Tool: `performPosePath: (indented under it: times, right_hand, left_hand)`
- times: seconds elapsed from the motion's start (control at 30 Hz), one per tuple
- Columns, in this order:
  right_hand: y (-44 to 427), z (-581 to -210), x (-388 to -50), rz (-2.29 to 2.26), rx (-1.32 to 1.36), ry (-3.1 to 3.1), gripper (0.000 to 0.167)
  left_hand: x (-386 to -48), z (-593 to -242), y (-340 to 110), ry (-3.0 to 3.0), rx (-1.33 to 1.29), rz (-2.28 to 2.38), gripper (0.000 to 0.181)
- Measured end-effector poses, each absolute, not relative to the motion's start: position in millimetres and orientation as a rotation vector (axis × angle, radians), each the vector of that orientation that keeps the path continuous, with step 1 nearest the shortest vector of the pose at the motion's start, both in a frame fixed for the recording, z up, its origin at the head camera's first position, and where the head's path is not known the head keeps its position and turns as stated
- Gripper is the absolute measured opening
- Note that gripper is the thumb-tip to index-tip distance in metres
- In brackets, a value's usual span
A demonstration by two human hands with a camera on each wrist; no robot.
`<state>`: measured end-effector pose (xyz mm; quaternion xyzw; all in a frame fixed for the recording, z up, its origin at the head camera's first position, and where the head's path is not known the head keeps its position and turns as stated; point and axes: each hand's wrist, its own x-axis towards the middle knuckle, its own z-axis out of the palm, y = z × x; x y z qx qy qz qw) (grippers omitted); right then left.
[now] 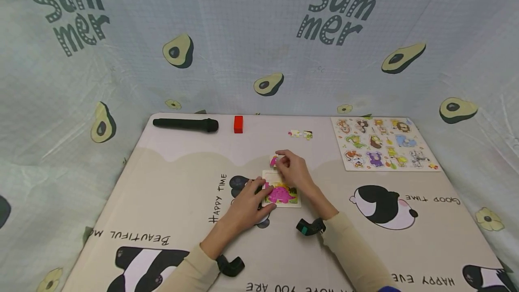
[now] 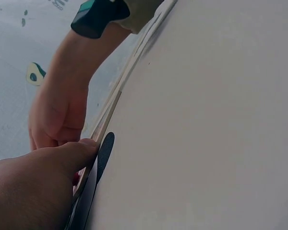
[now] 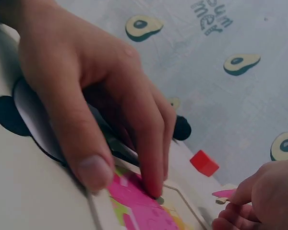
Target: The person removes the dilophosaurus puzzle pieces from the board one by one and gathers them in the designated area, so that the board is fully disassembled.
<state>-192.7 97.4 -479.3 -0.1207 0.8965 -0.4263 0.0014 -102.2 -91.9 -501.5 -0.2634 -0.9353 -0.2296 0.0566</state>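
Observation:
A small jigsaw puzzle board [image 1: 266, 203] with a pink dinosaur picture lies on the table; its upper part shows bare tray. My left hand [image 1: 248, 202] rests on it, thumb at the near edge and fingertips on the left part. In the right wrist view, fingertips of the left hand [image 3: 105, 96] touch the pink pieces. Just beyond the board, my right hand [image 1: 298, 172] pinches a pink and white puzzle piece [image 1: 273, 161] between thumb and fingers. The right wrist view also shows this puzzle piece [image 3: 224, 193], held above the table. Part of it is hidden by the fingers.
Two loose puzzle pieces [image 1: 300, 134] lie farther back. A red block [image 1: 238, 124] and a dark baton-shaped object [image 1: 185, 124] are at the back left. An animal picture board [image 1: 387, 144] lies at the back right. A patterned curtain [image 1: 227, 26] stands behind the table.

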Motion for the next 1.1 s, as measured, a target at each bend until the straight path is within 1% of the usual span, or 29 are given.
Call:
performPosePath:
  times: [0.17, 0.57, 1.1]
  right_hand:
    - [100.7, -480.1, -208.2, -1.388, -0.354, 2.828, 0.034]
    - [102.5, -481.4, -236.4, -1.489, -0.210, 2.830, 0.027]
    - [99.3, -482.8, -267.7, -1.457, -0.036, 2.874, 0.031]
  left_hand:
    - [-102.5, -502.8, -91.2, -2.834, -0.791, -0.684, 0.053]
    - [-101.5, -504.0, -89.7, -2.867, -0.767, -0.703, 0.053]
    - [-100.3, -507.8, -88.6, -2.849, -0.783, -0.701, 0.052]
